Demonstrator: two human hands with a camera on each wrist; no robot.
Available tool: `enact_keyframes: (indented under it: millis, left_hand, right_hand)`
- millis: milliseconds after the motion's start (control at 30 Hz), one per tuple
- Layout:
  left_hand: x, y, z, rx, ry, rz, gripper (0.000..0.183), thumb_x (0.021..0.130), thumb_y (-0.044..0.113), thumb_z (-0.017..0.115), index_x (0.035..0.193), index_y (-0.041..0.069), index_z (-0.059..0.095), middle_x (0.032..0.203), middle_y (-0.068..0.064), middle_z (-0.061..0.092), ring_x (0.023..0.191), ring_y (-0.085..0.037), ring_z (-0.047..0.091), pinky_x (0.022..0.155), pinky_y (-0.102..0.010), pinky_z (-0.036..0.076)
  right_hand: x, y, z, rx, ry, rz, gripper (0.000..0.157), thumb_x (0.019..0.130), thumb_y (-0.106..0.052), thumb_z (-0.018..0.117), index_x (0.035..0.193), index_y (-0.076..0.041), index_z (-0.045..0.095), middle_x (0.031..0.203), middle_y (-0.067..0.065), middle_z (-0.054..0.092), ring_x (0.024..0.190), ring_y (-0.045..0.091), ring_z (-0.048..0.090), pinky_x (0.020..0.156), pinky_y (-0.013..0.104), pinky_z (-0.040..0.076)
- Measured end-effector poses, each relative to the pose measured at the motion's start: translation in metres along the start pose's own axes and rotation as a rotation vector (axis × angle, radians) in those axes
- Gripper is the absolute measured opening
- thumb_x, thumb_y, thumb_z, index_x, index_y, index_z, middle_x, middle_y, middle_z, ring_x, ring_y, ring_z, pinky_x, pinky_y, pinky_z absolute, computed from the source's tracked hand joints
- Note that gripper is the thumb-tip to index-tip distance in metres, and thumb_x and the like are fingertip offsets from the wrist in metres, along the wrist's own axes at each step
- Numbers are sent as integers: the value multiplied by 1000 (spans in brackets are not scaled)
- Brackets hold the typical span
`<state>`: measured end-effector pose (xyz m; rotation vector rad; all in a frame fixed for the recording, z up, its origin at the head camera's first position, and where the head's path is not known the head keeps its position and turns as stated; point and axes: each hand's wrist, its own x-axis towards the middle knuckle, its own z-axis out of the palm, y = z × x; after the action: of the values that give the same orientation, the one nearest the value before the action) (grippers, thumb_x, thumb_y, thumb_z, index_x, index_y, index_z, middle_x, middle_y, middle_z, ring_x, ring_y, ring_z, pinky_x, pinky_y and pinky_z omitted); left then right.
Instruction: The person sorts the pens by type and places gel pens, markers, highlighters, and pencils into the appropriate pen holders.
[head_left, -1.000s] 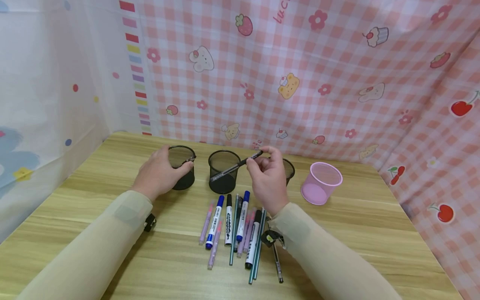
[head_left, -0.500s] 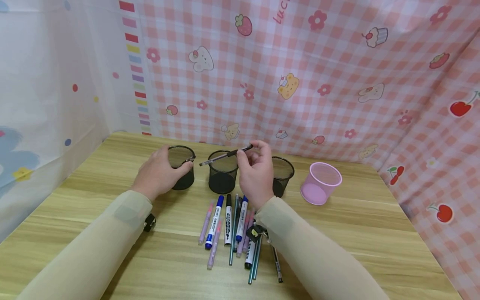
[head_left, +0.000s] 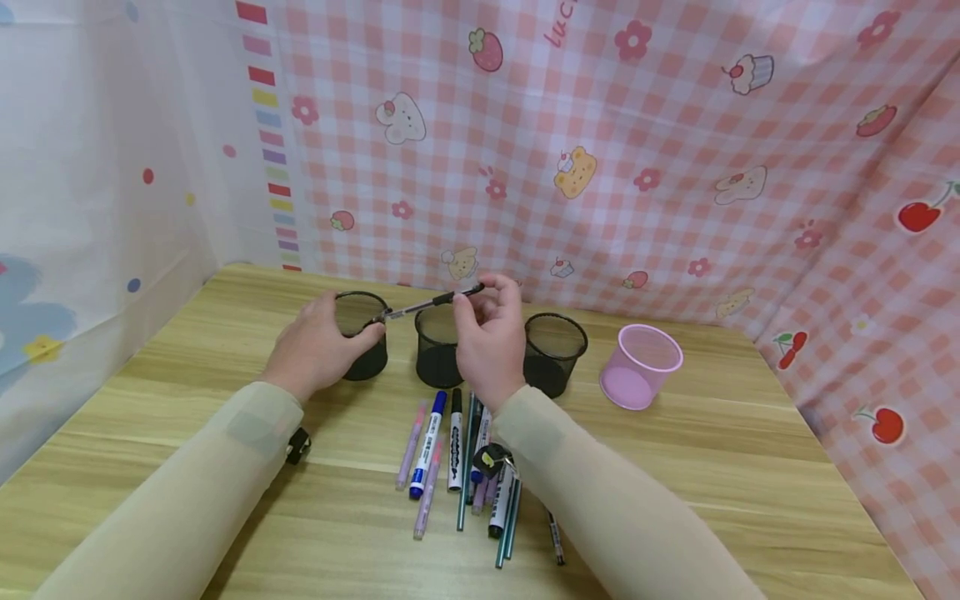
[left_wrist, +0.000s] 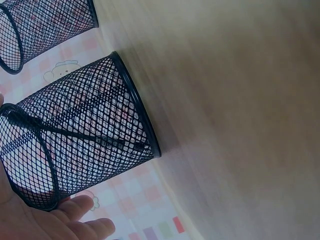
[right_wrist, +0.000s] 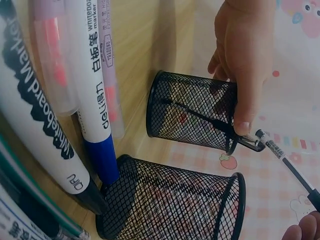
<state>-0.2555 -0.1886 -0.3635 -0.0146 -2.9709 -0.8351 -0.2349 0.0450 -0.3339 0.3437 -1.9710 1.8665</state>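
Note:
My left hand (head_left: 318, 346) grips the leftmost black mesh pen holder (head_left: 367, 362) near its rim, thumb on the near side. One dark pen (left_wrist: 90, 137) leans inside that holder in the left wrist view, its upper end by the rim. Above the second black mesh holder (head_left: 435, 362), my right hand (head_left: 491, 342) pinches a clear-barrelled pen with a black grip (head_left: 423, 306). That pen points left, its far end right at the leftmost holder's rim. In the right wrist view, this end overlaps the clip of the pen in the holder.
Farther right stand a third black mesh holder (head_left: 551, 367) and a pink one (head_left: 637, 375). In front of the holders lie whiteboard markers (head_left: 429, 446), highlighters (head_left: 427, 500), green pencils (head_left: 462, 500) and another pen (head_left: 555, 537), partly under my right forearm. A checked cloth (head_left: 585, 108) hangs behind the table.
My right hand has moved left with the pen, away from the third holder, and the pen has swung closer to level. The left hand stays on the leftmost holder.

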Motion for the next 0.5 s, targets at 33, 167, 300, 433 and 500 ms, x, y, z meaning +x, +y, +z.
enact_keyframes:
  millis: [33, 167, 300, 433, 500]
  left_hand:
    - [0, 0, 0, 0, 1, 1, 118, 93, 83, 45, 166, -4, 14, 169, -32, 26, 153, -54, 29, 121, -70, 30]
    - [0, 0, 0, -4, 3, 1, 118, 93, 83, 46, 166, -4, 14, 168, -32, 27, 153, -54, 30, 121, -70, 30]
    - [0, 0, 0, -6, 2, -6, 119, 93, 83, 46, 167, -3, 13, 169, -33, 26, 153, -54, 29, 121, -70, 30]
    - [0, 0, 0, -6, 4, -7, 118, 93, 82, 47, 166, -4, 13, 168, -33, 26, 153, -54, 30, 121, -71, 30]
    - [0, 0, 0, -6, 8, -4, 118, 93, 82, 48, 166, -4, 14, 168, -33, 27, 152, -54, 30, 120, -71, 31]
  right_hand:
    - [0, 1, 1, 0, -2, -3, 27, 106, -8, 61, 129, -9, 48, 92, 10, 67, 74, 13, 54, 66, 26, 43]
    - [0, 1, 5, -22, -2, -13, 25, 106, -7, 61, 128, -7, 49, 94, 15, 70, 74, 14, 55, 66, 26, 43]
    - [-1, 2, 10, -43, -3, 3, 23, 106, -9, 61, 126, -8, 50, 97, 18, 74, 71, 13, 54, 64, 25, 42]
    - [-2, 4, 15, -68, -10, 17, 24, 106, -10, 61, 128, -7, 51, 100, 19, 75, 72, 13, 57, 64, 25, 44]
    - [-3, 4, 17, -93, -12, 17, 25, 106, -10, 61, 129, -7, 52, 101, 19, 76, 73, 15, 59, 64, 25, 45]
